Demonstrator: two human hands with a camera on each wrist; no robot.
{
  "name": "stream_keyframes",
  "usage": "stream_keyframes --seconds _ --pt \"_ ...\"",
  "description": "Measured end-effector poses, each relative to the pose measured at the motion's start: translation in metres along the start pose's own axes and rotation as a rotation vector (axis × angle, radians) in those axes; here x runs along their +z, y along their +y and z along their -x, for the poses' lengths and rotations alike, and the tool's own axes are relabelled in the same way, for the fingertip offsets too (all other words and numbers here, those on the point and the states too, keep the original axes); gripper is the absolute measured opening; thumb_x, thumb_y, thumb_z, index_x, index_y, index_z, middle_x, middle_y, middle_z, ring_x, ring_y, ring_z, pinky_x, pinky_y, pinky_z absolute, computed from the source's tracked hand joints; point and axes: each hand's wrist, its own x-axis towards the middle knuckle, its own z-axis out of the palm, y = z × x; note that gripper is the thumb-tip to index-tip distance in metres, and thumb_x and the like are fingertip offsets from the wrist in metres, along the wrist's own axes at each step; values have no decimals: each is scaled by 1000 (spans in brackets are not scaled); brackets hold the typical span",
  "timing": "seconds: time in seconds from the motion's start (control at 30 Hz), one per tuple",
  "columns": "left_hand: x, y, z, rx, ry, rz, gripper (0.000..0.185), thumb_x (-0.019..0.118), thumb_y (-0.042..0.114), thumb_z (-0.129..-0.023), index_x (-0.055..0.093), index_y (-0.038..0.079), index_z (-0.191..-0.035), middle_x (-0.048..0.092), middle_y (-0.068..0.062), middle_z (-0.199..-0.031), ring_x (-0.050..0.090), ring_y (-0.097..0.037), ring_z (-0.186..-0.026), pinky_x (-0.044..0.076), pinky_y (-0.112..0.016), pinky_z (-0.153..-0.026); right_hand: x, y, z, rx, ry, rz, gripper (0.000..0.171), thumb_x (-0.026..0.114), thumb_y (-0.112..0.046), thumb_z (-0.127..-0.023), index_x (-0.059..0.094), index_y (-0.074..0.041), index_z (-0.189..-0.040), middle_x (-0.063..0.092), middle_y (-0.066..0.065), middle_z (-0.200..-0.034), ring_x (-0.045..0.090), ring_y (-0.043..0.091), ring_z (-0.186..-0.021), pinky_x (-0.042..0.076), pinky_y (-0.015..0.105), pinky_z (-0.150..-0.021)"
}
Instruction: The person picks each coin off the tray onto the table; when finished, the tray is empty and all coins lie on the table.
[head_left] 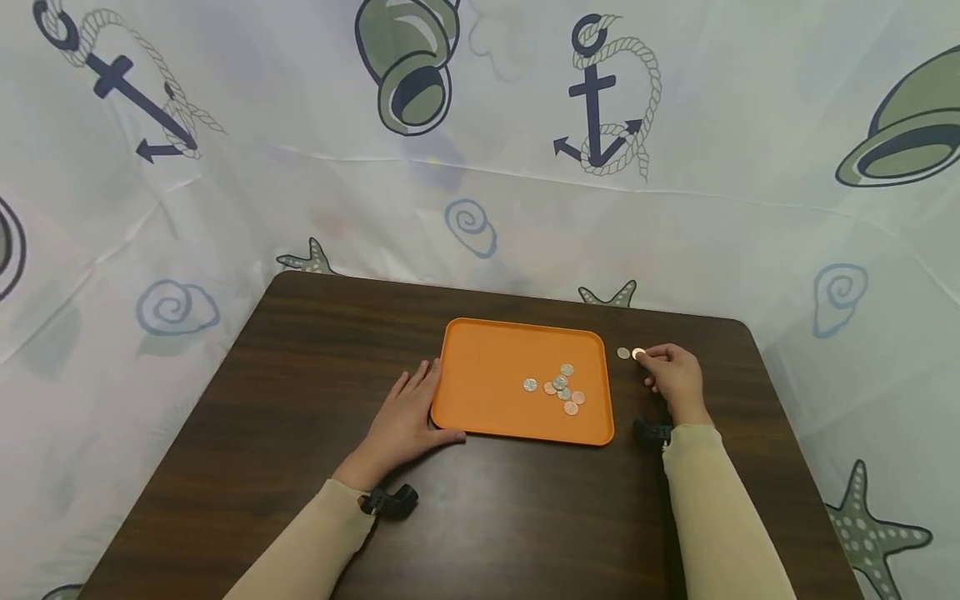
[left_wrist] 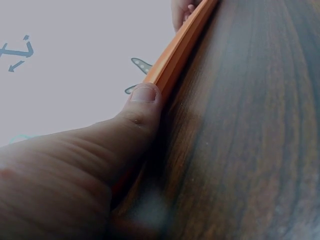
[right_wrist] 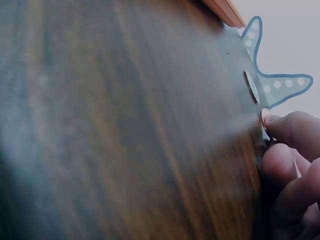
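Note:
An orange tray (head_left: 480, 375) lies on the table, with several silver and copper-coloured coins (head_left: 530, 385) scattered over its right half. My left hand (head_left: 405, 421) rests against the tray's left side, fingers straight along the edge and thumb at the front corner. In the left wrist view, the thumb (left_wrist: 142, 97) touches the tray's rim (left_wrist: 175, 55). Beyond the tray's right side, my right hand (head_left: 675, 379) pinches a coin (head_left: 637, 354) between thumb and fingertips, low at the tabletop. Just left of it lies another silver coin (head_left: 623, 353), flat on the table and also seen in the right wrist view.
The dark wood-grain table (head_left: 300, 375) reaches past the tray on all sides. Behind it hangs a pale cloth (head_left: 360, 200) printed with anchors, shells and starfish. A black band with a small device (head_left: 393, 502) sits on each wrist.

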Motion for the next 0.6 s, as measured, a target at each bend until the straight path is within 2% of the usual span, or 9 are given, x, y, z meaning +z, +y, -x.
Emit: stream_keyframes --seconds 0.23,0.4,0.6 --pt "1 0 0 -25 -5 3 135 79 80 -83 11 11 -177 19 -7 -183 15 -27 -172 7 -57 -140 2 -1 1 -14 -12 15 37 80 -31 -101 70 -3 -123 70 -4 -84 64 10 -59 58 23 -56" --pt "4 -3 -1 -18 -11 14 135 77 83 -83 10 13 -177 17 -5 -184 13 -25 -173 4 -55 -141 -1 -2 2 -22 -12 27 41 81 -34 -101 70 -3 -125 70 -3 -84 64 10 -60 58 24 -57" --pt "2 -1 0 -1 -4 12 135 77 81 -83 11 11 -177 18 -6 -184 15 -26 -172 6 -56 -141 -5 1 4 -12 -32 -8 43 79 -37 -102 70 -4 -128 71 0 -94 66 10 -63 59 24 -60"
